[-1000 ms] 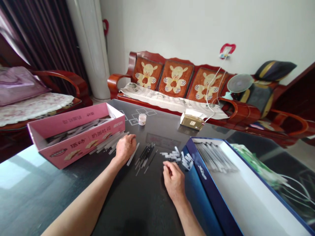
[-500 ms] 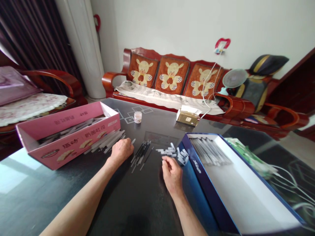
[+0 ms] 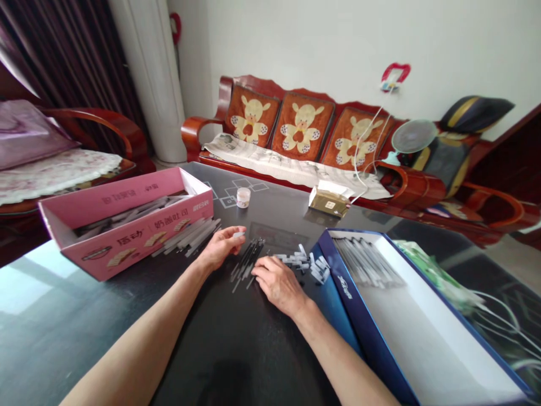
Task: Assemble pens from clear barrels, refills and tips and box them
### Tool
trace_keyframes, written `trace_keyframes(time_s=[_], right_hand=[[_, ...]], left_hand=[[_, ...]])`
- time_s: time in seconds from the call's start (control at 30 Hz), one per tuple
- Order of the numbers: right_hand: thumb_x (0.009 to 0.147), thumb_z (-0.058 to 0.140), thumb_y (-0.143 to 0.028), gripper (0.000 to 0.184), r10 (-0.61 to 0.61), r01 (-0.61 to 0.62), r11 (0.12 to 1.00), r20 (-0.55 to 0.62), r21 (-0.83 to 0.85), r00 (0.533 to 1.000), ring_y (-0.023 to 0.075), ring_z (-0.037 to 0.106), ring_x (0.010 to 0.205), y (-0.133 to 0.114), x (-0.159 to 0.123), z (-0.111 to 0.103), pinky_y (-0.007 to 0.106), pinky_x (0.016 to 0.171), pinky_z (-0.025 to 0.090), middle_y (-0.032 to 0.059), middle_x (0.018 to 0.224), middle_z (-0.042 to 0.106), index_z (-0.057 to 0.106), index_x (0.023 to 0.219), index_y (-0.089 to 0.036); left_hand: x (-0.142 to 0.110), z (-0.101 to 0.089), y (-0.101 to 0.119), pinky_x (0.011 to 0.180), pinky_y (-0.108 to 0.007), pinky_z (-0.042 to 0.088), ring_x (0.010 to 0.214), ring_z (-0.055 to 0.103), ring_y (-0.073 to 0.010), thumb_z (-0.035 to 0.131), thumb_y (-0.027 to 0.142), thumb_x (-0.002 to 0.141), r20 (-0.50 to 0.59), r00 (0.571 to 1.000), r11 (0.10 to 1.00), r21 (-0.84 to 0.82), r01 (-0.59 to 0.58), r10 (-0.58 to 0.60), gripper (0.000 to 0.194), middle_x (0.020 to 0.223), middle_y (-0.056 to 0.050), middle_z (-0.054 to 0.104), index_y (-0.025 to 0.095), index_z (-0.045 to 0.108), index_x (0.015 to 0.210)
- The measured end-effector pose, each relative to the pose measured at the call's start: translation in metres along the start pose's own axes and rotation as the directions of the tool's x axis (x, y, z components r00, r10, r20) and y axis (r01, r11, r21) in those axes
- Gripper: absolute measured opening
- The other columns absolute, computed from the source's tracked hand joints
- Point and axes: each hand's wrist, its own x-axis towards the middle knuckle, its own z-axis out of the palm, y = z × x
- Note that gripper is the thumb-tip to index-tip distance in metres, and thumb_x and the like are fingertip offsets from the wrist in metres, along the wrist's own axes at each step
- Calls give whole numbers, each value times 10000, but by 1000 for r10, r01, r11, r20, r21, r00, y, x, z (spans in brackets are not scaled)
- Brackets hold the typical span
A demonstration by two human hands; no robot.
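Note:
My left hand [image 3: 220, 246] is closed around a clear pen barrel [image 3: 239, 234], whose tip sticks out past the fingers. It hovers beside a loose pile of clear barrels [image 3: 190, 237] in front of the pink box [image 3: 127, 225]. My right hand [image 3: 276, 283] lies on the dark table with fingers curled, its fingertips at the bundle of black refills [image 3: 247, 260]; whether it grips one I cannot tell. A heap of small grey caps [image 3: 306, 263] lies just right of that hand.
A blue-rimmed white box [image 3: 422, 338] with assembled pens [image 3: 366, 260] fills the right side. A small white jar [image 3: 243, 197] and a tissue box [image 3: 328, 201] stand farther back. A wooden sofa [image 3: 304, 141] lies beyond, an armchair [image 3: 63, 163] at left.
My right hand has moved left from the grey caps to the black refills. My left hand has lifted a clear barrel from the pile and turned it toward the middle.

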Motion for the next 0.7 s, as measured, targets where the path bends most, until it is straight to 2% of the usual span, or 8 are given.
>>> trace_keyframes(time_s=[0.1, 0.23, 0.33, 0.43, 0.5, 0.6, 0.63, 0.7], right_hand=[[892, 552, -160, 131, -117, 130, 987, 126, -99, 985, 169, 535, 894, 5, 11, -7, 292, 814, 456, 34, 959, 630, 671, 892, -213], [899, 557, -200, 147, -184, 232, 954, 239, -192, 953, 164, 530, 835, 6, 22, -13, 281, 732, 437, 29, 881, 617, 652, 786, -210], [908, 535, -194, 187, -229, 295, 927, 274, -231, 934, 166, 531, 810, 7, 26, -15, 288, 707, 433, 32, 848, 606, 626, 745, -205], [920, 484, -148, 183, -288, 329, 928, 225, -176, 931, 174, 551, 861, 6, 23, -17, 305, 749, 452, 49, 910, 625, 620, 808, -197], [929, 451, -143, 180, -290, 298, 951, 100, -76, 952, 179, 568, 933, 4, 19, -20, 324, 813, 466, 63, 1000, 638, 617, 885, -195], [927, 453, -180, 151, -38, 81, 984, -255, 159, 966, 177, 597, 967, -1, 14, -26, 334, 860, 483, 67, 1021, 650, 601, 950, -200], [919, 472, -203, 127, 122, -18, 963, -373, 271, 920, 172, 614, 931, -2, 13, -27, 327, 839, 496, 62, 987, 658, 594, 951, -201], [898, 514, -259, 110, 464, -157, 830, -508, 535, 726, 151, 636, 812, -1, 14, -27, 301, 749, 521, 46, 908, 668, 576, 961, -195]], left_hand=[[0, 1, -5, 555, -215, 396, 555, 482, -91, 631, 424, 763, -78, 970, 902, 391, -182, 230, 340, 654, 15, 576, 155, 676, 966], [-3, 2, -8, 701, -240, 447, 747, 561, -143, 539, 385, 852, -35, 864, 483, 840, -247, 502, 266, 799, -39, 621, 194, 705, 934], [-3, 3, -12, 769, -245, 476, 836, 586, -149, 489, 331, 892, 72, 803, 347, 876, -335, 592, 245, 924, -69, 628, 187, 688, 897], [-2, 4, -17, 834, -239, 486, 898, 604, -140, 438, 243, 913, 153, 765, 346, 824, -447, 625, 236, 1005, -78, 632, 171, 646, 999], [-1, 6, -20, 862, -245, 488, 930, 604, -139, 402, 190, 913, 191, 762, 346, 804, -483, 619, 299, 1023, -75, 635, 167, 577, 1154], [-3, 11, -19, 867, -260, 494, 936, 599, -141, 359, 127, 893, 275, 765, 317, 790, -525, 582, 453, 1019, -68, 635, 169, 416, 1340], [-5, 13, -18, 856, -264, 498, 926, 598, -145, 356, 118, 885, 312, 762, 292, 789, -540, 567, 471, 1001, -68, 634, 166, 401, 1352], [-10, 18, -14, 821, -269, 502, 893, 594, -157, 366, 136, 889, 379, 756, 218, 802, -556, 534, 426, 950, -68, 631, 159, 463, 1303]])
